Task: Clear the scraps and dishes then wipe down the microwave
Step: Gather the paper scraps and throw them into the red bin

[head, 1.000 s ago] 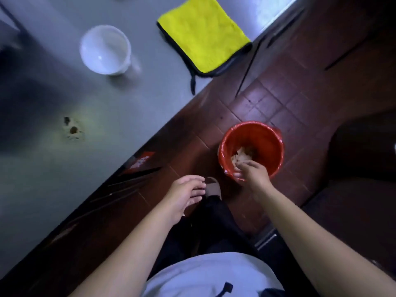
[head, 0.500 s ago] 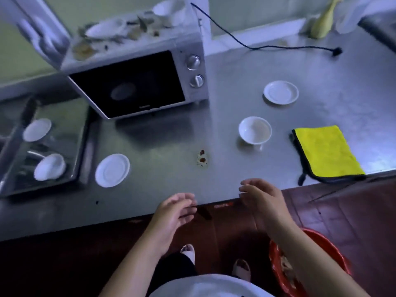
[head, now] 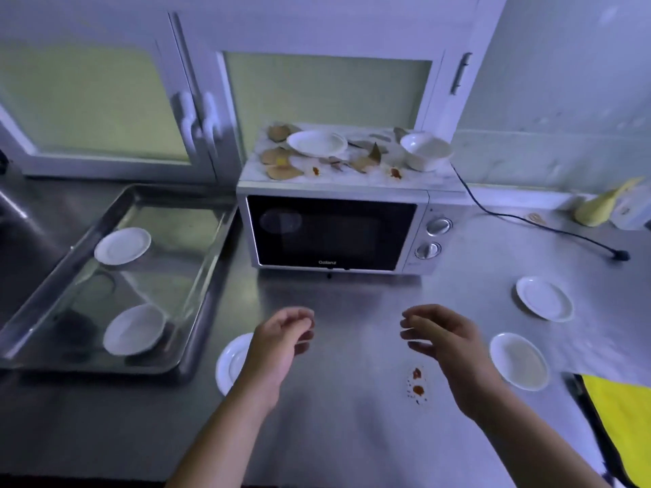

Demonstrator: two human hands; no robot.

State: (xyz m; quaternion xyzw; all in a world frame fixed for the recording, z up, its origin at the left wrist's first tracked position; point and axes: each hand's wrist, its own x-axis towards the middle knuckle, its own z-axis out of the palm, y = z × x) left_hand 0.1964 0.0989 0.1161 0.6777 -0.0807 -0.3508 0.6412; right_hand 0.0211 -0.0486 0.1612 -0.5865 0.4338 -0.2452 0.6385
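A silver microwave (head: 334, 234) stands at the back of the steel counter (head: 352, 434). On its top lie brown scraps (head: 281, 163), red stains, a white plate (head: 316, 144) and a white bowl (head: 425, 151). My left hand (head: 278, 343) and my right hand (head: 444, 336) hover over the counter in front of the microwave, fingers loosely curled, holding nothing. A white saucer (head: 227, 364) lies partly under my left hand. A red sauce stain (head: 417, 382) marks the counter near my right wrist. A yellow cloth (head: 620, 417) lies at the right edge.
A steel tray (head: 197, 276) on the left holds a white saucer (head: 122, 245) and a white bowl (head: 134, 329). A bowl (head: 519, 361) and a saucer (head: 544, 298) sit on the right. The unplugged black cord (head: 549, 230) trails right. White cabinets stand behind.
My view has swung up from the red bucket on the floor to the counter and microwave. Both hands have risen from the bucket to above the counter, empty.
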